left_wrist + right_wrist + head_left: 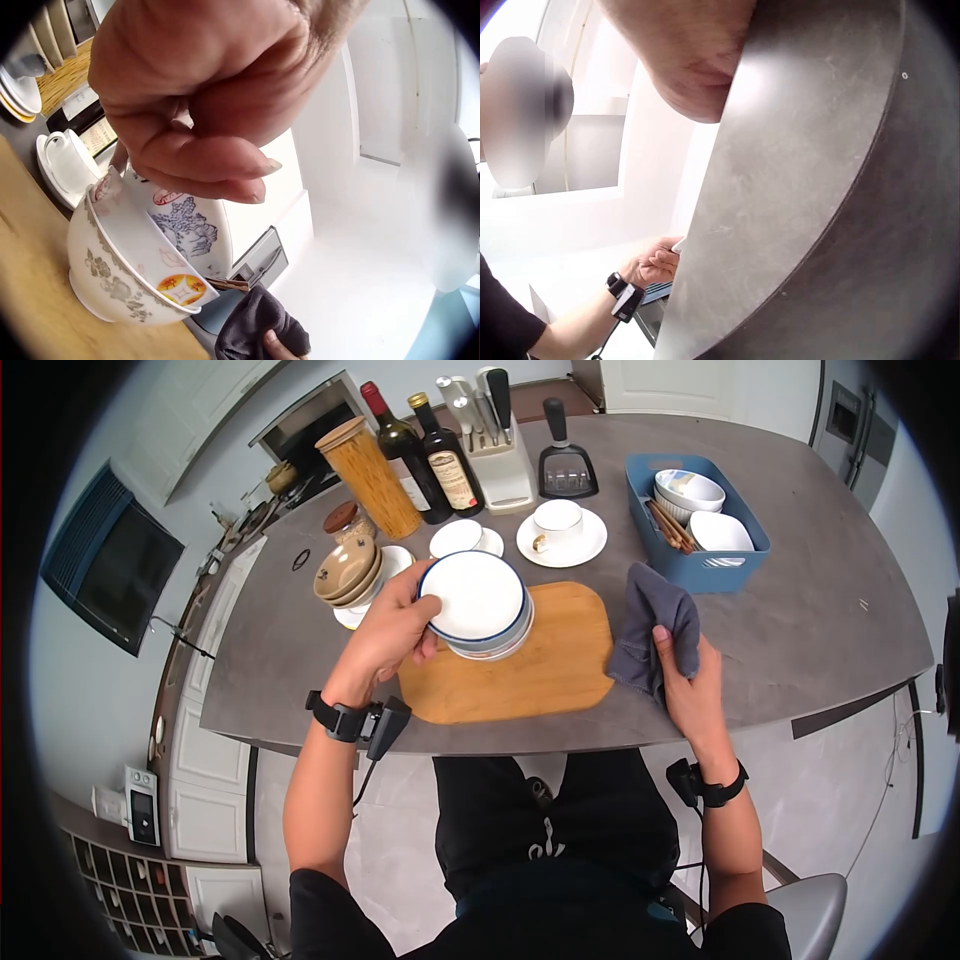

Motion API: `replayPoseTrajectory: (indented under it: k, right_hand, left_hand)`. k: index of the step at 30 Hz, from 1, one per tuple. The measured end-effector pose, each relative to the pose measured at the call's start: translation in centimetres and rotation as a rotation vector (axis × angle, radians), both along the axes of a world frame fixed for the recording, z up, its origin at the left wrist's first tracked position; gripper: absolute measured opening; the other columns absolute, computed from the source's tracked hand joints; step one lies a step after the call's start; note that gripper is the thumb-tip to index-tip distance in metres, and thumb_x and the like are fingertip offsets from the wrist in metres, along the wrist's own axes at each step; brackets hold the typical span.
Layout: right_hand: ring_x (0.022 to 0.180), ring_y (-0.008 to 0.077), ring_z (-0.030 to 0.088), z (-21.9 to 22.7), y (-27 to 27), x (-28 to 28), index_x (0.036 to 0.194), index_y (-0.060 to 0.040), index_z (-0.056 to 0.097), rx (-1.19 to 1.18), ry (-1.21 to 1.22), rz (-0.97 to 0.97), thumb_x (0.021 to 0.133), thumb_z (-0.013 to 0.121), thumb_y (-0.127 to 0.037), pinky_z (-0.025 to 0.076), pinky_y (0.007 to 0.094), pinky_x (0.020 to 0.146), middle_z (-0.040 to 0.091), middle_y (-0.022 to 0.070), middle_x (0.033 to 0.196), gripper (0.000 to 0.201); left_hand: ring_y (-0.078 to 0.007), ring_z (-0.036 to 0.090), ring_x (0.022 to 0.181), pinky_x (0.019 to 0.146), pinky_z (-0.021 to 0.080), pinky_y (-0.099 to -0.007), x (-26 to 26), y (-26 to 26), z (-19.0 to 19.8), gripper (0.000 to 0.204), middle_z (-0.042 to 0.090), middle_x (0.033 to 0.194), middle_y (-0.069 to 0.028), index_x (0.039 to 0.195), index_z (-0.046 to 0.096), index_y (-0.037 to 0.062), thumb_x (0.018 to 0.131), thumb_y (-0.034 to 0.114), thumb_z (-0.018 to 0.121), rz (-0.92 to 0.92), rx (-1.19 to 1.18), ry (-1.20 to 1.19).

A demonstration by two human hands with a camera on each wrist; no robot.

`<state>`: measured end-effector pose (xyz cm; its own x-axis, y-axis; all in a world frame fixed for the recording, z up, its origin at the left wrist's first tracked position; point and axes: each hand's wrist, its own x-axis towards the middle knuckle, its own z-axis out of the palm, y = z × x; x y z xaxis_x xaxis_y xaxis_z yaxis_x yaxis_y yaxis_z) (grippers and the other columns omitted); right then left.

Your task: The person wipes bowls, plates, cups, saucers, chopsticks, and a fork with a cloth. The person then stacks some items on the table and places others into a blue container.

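Observation:
A white bowl with a blue rim (472,595) is gripped by my left hand (388,625), the thumb over its rim. In the left wrist view its outside shows a blue landscape pattern and a red mark. Close under it, a white bowl with grey flowers (112,281) stands on the wooden board (555,675), with another bowl bearing an orange motif (180,289) nested inside. My right hand (695,685) holds a bunched dark grey cloth (650,635) at the board's right side, thumb pressed on the fabric. The right wrist view mostly shows bare tabletop.
A blue basket (705,572) with bowls and chopsticks stands at right. Behind the board are two white cups on saucers (590,545), two bottles (450,465), a knife block (500,475) and a black-handled tool (566,465). Brown bowls (350,570) stand at left.

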<state>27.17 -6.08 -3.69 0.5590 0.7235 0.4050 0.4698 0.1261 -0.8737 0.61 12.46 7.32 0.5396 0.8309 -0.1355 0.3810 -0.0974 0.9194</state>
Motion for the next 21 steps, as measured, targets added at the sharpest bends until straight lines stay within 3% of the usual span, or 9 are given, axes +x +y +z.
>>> replayPoseTrajectory:
  k: [4, 6, 10, 13, 15, 16, 17, 19, 21]
  right_hand:
    - [0.083, 0.0257, 0.072, 0.4, -0.2, 0.0, 0.116, 0.0045, 0.065, -0.021, -0.001, 0.015, 0.102, 0.064, -0.020, 0.053, 0.0340, 0.078, 0.073, 0.0217, 0.093, 0.028]
    - [0.085, 0.0335, 0.073, 0.6, -0.3, 0.0, 0.119, 0.0042, 0.064, -0.032, 0.000, 0.053, 0.102, 0.063, -0.017, 0.053, 0.0343, 0.078, 0.073, 0.0229, 0.096, 0.028]
    - [0.085, 0.0399, 0.071, 0.9, -0.3, 0.0, 0.122, 0.0032, 0.063, -0.039, 0.011, 0.062, 0.101, 0.063, -0.015, 0.053, 0.0343, 0.078, 0.072, 0.0235, 0.095, 0.027]
    - [0.084, 0.0439, 0.068, 0.7, -0.4, 0.0, 0.117, 0.0022, 0.063, -0.023, 0.030, 0.064, 0.101, 0.063, -0.014, 0.053, 0.0366, 0.074, 0.070, 0.0243, 0.090, 0.023]
    - [0.083, 0.0458, 0.066, 0.4, -0.4, 0.2, 0.110, 0.0013, 0.063, -0.026, 0.001, 0.072, 0.099, 0.064, -0.012, 0.052, 0.0401, 0.070, 0.068, 0.0241, 0.085, 0.017]
    - [0.083, 0.0458, 0.066, 0.2, -0.3, 0.3, 0.110, 0.0013, 0.063, -0.023, 0.003, 0.058, 0.099, 0.064, -0.012, 0.052, 0.0401, 0.070, 0.068, 0.0241, 0.085, 0.017]
    - [0.083, 0.0459, 0.065, -0.1, -0.2, 0.3, 0.108, 0.0008, 0.063, 0.006, -0.022, 0.052, 0.098, 0.065, -0.012, 0.051, 0.0417, 0.069, 0.068, 0.0235, 0.085, 0.017]
    - [0.083, 0.0460, 0.065, -0.1, -0.3, 0.3, 0.106, 0.0004, 0.062, 0.031, -0.048, 0.042, 0.098, 0.066, -0.012, 0.051, 0.0432, 0.068, 0.067, 0.0230, 0.085, 0.016]
    - [0.084, 0.0459, 0.065, 0.2, -0.3, 0.1, 0.107, -0.0001, 0.063, 0.047, -0.014, 0.046, 0.098, 0.066, -0.014, 0.051, 0.0437, 0.068, 0.068, 0.0225, 0.089, 0.017]
  left_hand:
    - [-0.0060, 0.051, 0.047, 0.039, 0.041, -0.0224, 0.0, 0.5, -1.0, 0.045, 0.061, 0.080, -0.0037, 0.141, 0.049, -0.0021, 0.096, 0.003, 0.047, -0.016, -0.051, 0.040]
    - [-0.0030, 0.047, 0.043, 0.035, 0.036, -0.0188, -0.1, 0.8, -1.6, 0.045, 0.063, 0.079, -0.0012, 0.143, 0.049, -0.0005, 0.099, 0.009, 0.052, -0.009, -0.056, 0.088]
    - [-0.0027, 0.046, 0.043, 0.035, 0.036, -0.0182, 0.3, 1.0, -2.3, 0.045, 0.063, 0.079, -0.0006, 0.144, 0.049, -0.0002, 0.101, 0.011, 0.052, -0.017, -0.065, 0.137]
    - [-0.0035, 0.045, 0.046, 0.040, 0.036, -0.0203, 0.5, 0.9, -1.7, 0.042, 0.057, 0.078, 0.0011, 0.140, 0.054, 0.0006, 0.101, 0.017, 0.055, 0.007, -0.030, 0.222]
    - [-0.0036, 0.046, 0.048, 0.041, 0.035, -0.0203, 0.5, 1.1, -0.5, 0.049, 0.066, 0.088, -0.0036, 0.141, 0.053, -0.0016, 0.101, 0.026, 0.061, -0.061, 0.001, 0.317]
    - [-0.0072, 0.054, 0.054, 0.048, 0.043, -0.0243, 0.5, 0.9, -0.2, 0.054, 0.072, 0.108, -0.0126, 0.138, 0.055, -0.0050, 0.100, 0.032, 0.064, 0.022, 0.151, 0.372]
    - [-0.0136, 0.064, 0.068, 0.062, 0.052, -0.0306, 0.3, 1.7, -0.2, 0.056, 0.069, 0.124, -0.0209, 0.134, 0.057, -0.0089, 0.099, 0.034, 0.065, 0.001, 0.459, 0.427]
    - [-0.0185, 0.068, 0.079, 0.075, 0.054, -0.0349, 1.0, 3.6, 0.2, 0.049, 0.072, 0.117, -0.0202, 0.128, 0.063, -0.0057, 0.097, 0.032, 0.067, 0.014, 0.881, 0.362]
    - [-0.0202, 0.068, 0.078, 0.074, 0.054, -0.0354, 5.6, 1.4, 3.7, 0.045, 0.073, 0.113, -0.0189, 0.125, 0.066, -0.0034, 0.096, 0.031, 0.068, 0.016, 0.811, 0.375]
